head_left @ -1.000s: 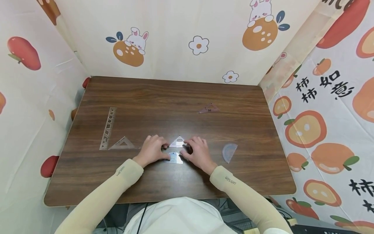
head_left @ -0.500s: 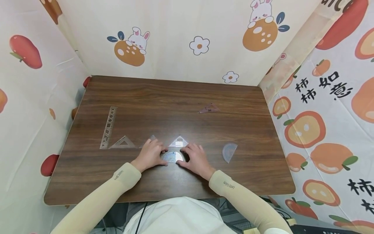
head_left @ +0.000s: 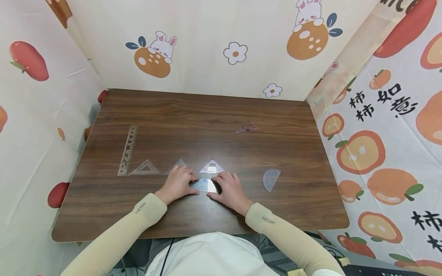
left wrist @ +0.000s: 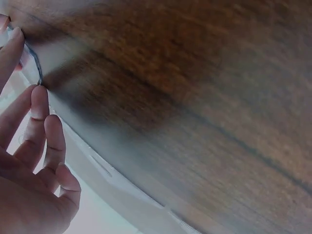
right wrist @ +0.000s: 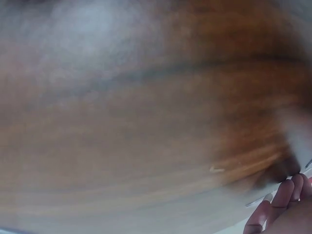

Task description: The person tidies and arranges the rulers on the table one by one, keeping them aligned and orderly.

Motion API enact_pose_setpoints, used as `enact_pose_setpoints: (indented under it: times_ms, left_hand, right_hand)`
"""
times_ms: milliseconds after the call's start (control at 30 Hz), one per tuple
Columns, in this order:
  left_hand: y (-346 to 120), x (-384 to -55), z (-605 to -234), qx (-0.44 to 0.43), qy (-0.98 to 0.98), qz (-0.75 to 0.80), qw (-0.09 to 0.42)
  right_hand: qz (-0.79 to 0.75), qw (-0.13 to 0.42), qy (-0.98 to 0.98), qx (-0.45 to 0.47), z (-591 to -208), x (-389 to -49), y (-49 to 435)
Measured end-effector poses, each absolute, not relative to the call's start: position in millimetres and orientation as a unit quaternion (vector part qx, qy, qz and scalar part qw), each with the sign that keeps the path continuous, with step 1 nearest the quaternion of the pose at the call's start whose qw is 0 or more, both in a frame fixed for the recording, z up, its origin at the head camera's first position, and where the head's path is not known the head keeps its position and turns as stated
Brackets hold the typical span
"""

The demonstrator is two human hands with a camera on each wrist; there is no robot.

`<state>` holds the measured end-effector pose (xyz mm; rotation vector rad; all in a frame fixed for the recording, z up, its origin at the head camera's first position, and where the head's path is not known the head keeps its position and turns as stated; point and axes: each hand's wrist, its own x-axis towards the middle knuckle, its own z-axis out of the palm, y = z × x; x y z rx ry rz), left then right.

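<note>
Close to the table's front middle, a clear protractor lies flat side toward the person. My left hand pinches its left end between thumb and fingers. In the left wrist view, the fingertips meet a thin clear edge. Around the right end curl the thumb and fingers of my right hand. Just beyond the protractor is a clear set square, point away from the person. Another set square shows partly behind the left hand. Only the right hand's fingers appear at the corner of the right wrist view.
To the left lie a clear stencil ruler and a set square at its lower end. A bluish protractor is tilted at the right. Farther back sits a small pinkish set square. Patterned cloth walls border the brown table.
My right hand has slid slightly left and toward the person, its thumb now at the protractor's lower edge. The left hand has shifted a little back, uncovering part of the set square behind it.
</note>
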<state>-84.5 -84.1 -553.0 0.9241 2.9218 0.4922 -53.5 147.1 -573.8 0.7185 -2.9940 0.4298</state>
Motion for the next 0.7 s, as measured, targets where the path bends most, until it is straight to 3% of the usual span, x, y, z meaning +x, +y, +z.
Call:
enact_pose_setpoints:
  times_ms: [700]
  left_hand:
    - [-80.8, -82.2, -549.2, 0.276, 0.936, 0.213, 0.044]
  right_hand:
    - [0.190, 0.028, -0.955, 0.227, -576.7, -53.9, 144.4]
